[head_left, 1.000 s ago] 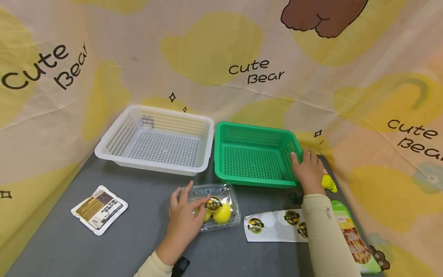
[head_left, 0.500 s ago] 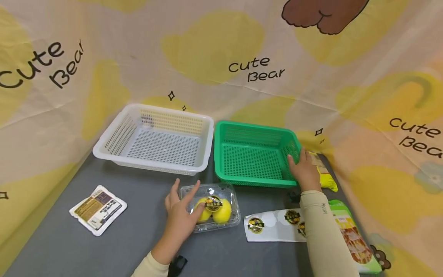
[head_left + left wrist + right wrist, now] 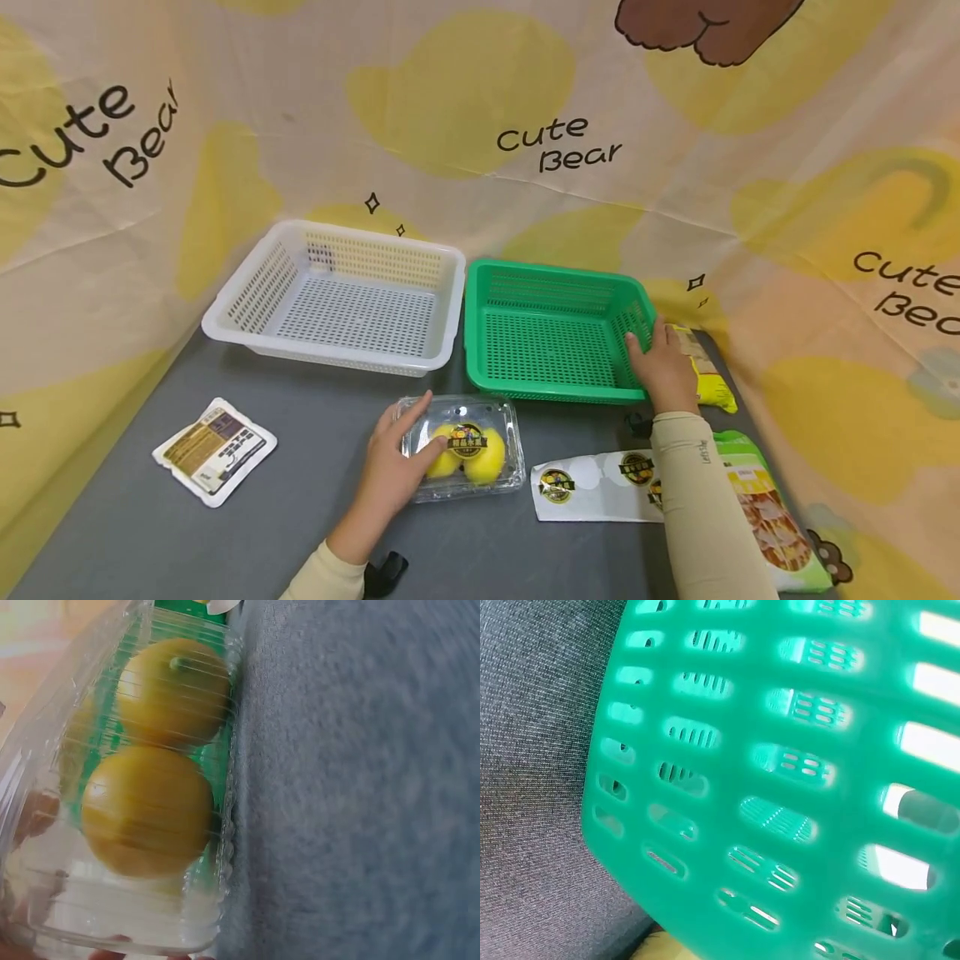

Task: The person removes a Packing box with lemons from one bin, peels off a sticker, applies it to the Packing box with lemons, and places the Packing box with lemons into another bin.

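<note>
In the head view, my left hand (image 3: 393, 467) grips the left end of a clear plastic fruit box (image 3: 513, 462), its thumb lying over the lid. Two yellow fruits (image 3: 482, 467) show inside, partly covered by a black and gold label (image 3: 467, 442). The left wrist view gives a close look at the fruits (image 3: 148, 810) through the clear wall, with fingertips (image 3: 111, 954) at the box's end. My right hand (image 3: 666, 375) holds the right rim of a green basket (image 3: 555, 393), thumb on the inner side. Only the basket's slotted wall (image 3: 727, 772) fills the right wrist view; the fingers are hidden there.
A white basket (image 3: 337, 358) stands left of the green one. A flat white-edged packet (image 3: 215, 452) lies at the left. Stickers on a white sheet (image 3: 596, 487), a green food bag (image 3: 776, 525) and a yellow packet (image 3: 712, 387) lie at the right. Printed cloth (image 3: 420, 108) encloses the table.
My left hand's fingers spread off the box's left part, then closed in around its left end. The right hand has stayed at the green basket's rim, shifting slightly.
</note>
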`<control>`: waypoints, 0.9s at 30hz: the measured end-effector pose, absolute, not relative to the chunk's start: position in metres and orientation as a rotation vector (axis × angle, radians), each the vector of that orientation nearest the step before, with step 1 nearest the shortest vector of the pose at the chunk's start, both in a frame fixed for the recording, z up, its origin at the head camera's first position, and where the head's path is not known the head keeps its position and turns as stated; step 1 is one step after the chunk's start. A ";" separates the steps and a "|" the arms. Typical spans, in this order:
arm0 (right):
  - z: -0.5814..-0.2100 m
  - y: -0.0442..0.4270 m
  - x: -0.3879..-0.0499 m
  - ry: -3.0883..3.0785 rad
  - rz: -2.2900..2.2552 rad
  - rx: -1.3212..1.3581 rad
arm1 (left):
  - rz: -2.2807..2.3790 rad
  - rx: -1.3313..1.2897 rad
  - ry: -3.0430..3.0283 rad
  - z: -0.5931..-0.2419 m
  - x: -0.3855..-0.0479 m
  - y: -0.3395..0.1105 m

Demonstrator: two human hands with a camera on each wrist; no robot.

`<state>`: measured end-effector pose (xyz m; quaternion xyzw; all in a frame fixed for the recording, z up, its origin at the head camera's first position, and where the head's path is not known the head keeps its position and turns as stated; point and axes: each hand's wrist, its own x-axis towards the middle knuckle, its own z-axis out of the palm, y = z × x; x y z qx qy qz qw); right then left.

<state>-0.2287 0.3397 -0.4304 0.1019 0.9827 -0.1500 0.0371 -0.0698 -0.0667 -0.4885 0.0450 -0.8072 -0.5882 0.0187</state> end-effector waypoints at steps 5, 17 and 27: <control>-0.430 0.337 -0.228 3.012 -0.464 0.307 | -1.807 0.029 -2.401 -0.491 -0.067 -0.064; -0.427 0.338 -0.226 3.008 -0.448 0.340 | -1.818 0.028 -2.361 -0.490 -0.067 -0.061; -0.431 0.339 -0.228 3.026 -0.474 0.336 | -1.945 -0.016 -2.262 -0.477 -0.058 -0.052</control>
